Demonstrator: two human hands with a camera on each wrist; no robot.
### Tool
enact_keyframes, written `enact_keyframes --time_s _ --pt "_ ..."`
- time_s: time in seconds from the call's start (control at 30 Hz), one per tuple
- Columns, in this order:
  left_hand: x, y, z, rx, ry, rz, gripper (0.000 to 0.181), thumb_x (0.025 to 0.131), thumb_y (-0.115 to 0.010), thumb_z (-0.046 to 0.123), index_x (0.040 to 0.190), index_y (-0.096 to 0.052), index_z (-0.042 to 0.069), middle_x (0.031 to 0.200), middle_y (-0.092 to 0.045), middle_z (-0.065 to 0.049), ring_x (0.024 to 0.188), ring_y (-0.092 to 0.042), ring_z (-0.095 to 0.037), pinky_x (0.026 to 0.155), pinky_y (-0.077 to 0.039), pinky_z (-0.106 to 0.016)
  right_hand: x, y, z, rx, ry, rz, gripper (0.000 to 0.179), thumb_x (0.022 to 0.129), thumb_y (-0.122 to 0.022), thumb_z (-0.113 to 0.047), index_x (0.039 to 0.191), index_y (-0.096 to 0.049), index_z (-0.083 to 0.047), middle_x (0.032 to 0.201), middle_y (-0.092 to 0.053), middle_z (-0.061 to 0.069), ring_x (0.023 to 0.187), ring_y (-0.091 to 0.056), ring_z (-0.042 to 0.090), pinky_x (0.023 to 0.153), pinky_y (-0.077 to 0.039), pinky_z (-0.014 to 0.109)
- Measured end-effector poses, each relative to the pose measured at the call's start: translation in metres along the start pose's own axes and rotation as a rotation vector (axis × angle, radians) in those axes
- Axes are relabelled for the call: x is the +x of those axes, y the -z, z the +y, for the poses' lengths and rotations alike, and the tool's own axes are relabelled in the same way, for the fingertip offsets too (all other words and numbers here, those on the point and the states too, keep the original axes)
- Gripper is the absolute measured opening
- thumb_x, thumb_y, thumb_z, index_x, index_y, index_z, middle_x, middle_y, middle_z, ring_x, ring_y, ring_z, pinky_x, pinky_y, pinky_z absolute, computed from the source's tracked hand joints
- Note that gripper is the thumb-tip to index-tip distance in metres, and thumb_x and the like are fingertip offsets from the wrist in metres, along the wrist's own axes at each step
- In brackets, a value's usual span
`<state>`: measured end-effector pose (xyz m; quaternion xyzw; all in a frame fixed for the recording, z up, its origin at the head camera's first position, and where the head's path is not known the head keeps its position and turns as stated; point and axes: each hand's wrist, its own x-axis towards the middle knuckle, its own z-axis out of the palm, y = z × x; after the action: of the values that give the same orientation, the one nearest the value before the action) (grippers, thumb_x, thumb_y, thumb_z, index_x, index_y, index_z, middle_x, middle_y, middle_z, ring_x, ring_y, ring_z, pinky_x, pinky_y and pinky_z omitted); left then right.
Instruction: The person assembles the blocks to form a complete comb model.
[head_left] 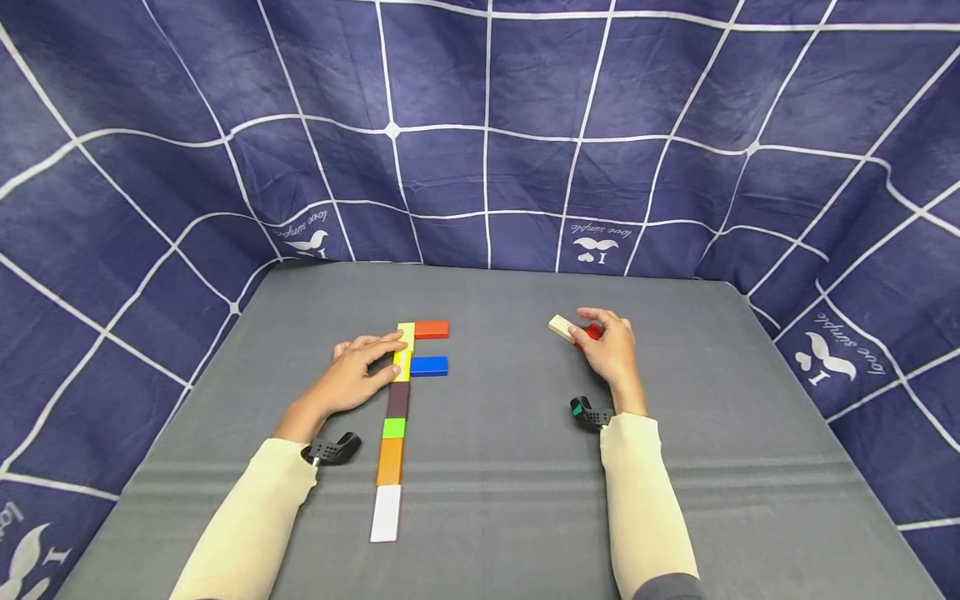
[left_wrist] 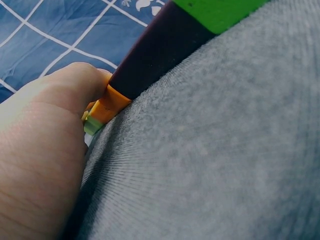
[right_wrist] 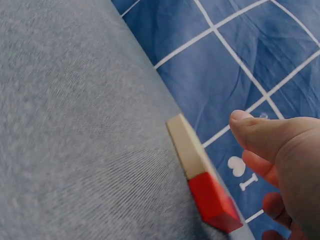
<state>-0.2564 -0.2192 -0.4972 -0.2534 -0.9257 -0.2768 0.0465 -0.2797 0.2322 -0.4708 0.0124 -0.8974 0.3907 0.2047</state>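
My left hand [head_left: 352,377] reaches over the upper end of a column of flat coloured blocks. Its fingertips rest on a pale yellow block [head_left: 407,330] and its thumb touches the yellow block [head_left: 402,363] below. From these, an orange-red block [head_left: 432,330] and a blue block [head_left: 430,367] stick out to the right. My right hand [head_left: 611,354] hovers by a cream block [head_left: 559,327] and a red block [head_left: 593,332], thumb and fingers spread. In the right wrist view the cream block [right_wrist: 189,147] and red block [right_wrist: 212,200] lie end to end, apart from the thumb.
Downward from the yellow block run a dark purple block [head_left: 398,400], a green block [head_left: 393,428], an orange block [head_left: 390,461] and a white block [head_left: 386,512]. The grey tabletop [head_left: 495,450] is bounded by a blue checked cloth [head_left: 450,167] at the back and sides.
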Motion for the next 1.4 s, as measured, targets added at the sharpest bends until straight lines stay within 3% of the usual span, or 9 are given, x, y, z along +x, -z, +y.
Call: enact_keyframes --time_s 0.23,0.43,0.73,1.13,1.4 --pt "0.0 0.002 0.0 0.005 -0.004 0.001 0.048 0.098 -0.062 0.039 0.145 -0.054 0.03 0.159 -0.042 0.009 0.137 -0.044 -0.023 0.101 -0.02 -0.051 0.0 -0.005 0.008 -0.026 -0.019 -0.031 0.039 0.083 -0.083 -0.023 0.119 -0.073 -0.012 0.121 -0.071 0.013 0.102 -0.052 0.036 0.09 -0.033 0.046" --pt "-0.001 0.002 0.002 0.0 0.002 -0.002 0.049 0.098 -0.063 0.039 0.145 -0.054 0.029 0.158 -0.043 0.008 0.137 -0.044 -0.024 0.099 -0.02 -0.05 -0.002 -0.011 0.014 -0.108 -0.042 -0.095 0.043 0.085 -0.08 -0.028 0.124 -0.07 -0.015 0.132 -0.066 0.012 0.108 -0.047 0.035 0.091 -0.029 0.05" --pt "0.001 0.003 0.002 0.01 -0.003 0.006 0.048 0.098 -0.062 0.039 0.145 -0.054 0.03 0.158 -0.044 0.008 0.136 -0.045 -0.023 0.097 -0.021 -0.05 -0.006 -0.014 0.013 -0.158 -0.013 -0.099 0.039 0.087 -0.078 -0.024 0.124 -0.07 -0.014 0.128 -0.067 0.013 0.108 -0.049 0.035 0.085 -0.029 0.05" --pt "-0.004 0.0 0.001 0.001 0.018 0.0 0.049 0.098 -0.064 0.036 0.145 -0.053 0.032 0.158 -0.042 0.011 0.136 -0.045 -0.021 0.099 -0.02 -0.048 -0.007 -0.017 0.014 -0.146 -0.011 -0.119 0.037 0.088 -0.077 -0.024 0.124 -0.071 -0.015 0.127 -0.067 0.012 0.109 -0.05 0.035 0.087 -0.028 0.051" --pt "-0.001 0.002 0.003 0.005 0.01 0.0 0.048 0.098 -0.062 0.038 0.145 -0.053 0.031 0.159 -0.042 0.01 0.136 -0.045 -0.022 0.099 -0.02 -0.049 -0.006 -0.017 0.014 -0.04 0.023 -0.085 0.036 0.088 -0.077 -0.017 0.123 -0.071 -0.013 0.125 -0.068 0.014 0.11 -0.051 0.036 0.089 -0.024 0.053"
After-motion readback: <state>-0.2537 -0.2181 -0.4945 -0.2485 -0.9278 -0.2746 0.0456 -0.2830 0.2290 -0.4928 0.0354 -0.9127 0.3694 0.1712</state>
